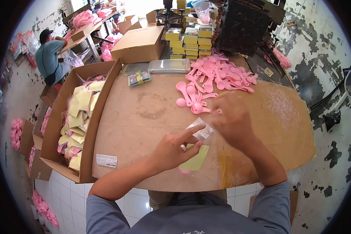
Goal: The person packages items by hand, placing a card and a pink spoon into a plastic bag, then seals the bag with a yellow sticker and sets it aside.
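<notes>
My left hand [179, 150] is over the front middle of the table, index finger and thumb apart, beside a small clear plastic bag [201, 129]. Under its thumb lies a yellow-green paper [195, 157], with a bit of pink [186, 171] showing at its lower edge. My right hand [231, 117], blurred, is raised with curled fingers at the near edge of the pink spoon pile [210, 72]. A pink spoon end [219, 111] shows by its fingers. Whether the fingers grip that spoon is blurred.
An open carton [87, 156] of yellow packets stands at the left. Behind are a closed carton [138, 43], a clear plastic case [169, 66], a banded card stack [139, 78] and yellow-edged stacks [191, 38]. Thin clear strips [282, 103] lie right. Another person [50, 56] sits back left.
</notes>
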